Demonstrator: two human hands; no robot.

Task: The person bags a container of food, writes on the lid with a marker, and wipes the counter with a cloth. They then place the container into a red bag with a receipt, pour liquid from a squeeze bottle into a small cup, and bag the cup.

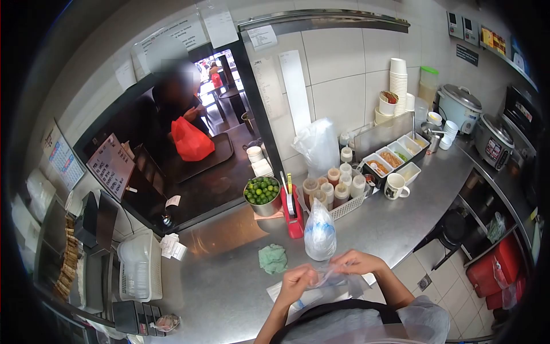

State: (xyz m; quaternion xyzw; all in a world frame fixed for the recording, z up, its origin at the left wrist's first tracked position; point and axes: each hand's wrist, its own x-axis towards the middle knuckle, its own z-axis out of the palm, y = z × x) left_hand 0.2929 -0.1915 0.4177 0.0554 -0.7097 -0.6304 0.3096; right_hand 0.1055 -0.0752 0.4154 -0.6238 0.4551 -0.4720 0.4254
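Both of my hands are in front of my body at the near edge of the steel counter [229, 275]. My left hand [298, 284] is closed on one side of a clear plastic bag [328, 277]. Opposite it, my right hand [360, 262] pinches the same thin film, which stretches between them. Just beyond my fingers stands a filled, whitish plastic bag [319, 235] with blue print; its contents are not clear. A crumpled green cloth [272, 258] lies left of it. Under my hands are flat white and clear sheets, partly hidden.
Behind the filled bag sit a red tape dispenser [294, 221], a pot of limes [262, 192] and a basket of squeeze bottles [349, 209]. A mug [395, 186] stands farther right. Through the hatch, a person [177, 97] stands by a red bag [192, 139] on a tray.
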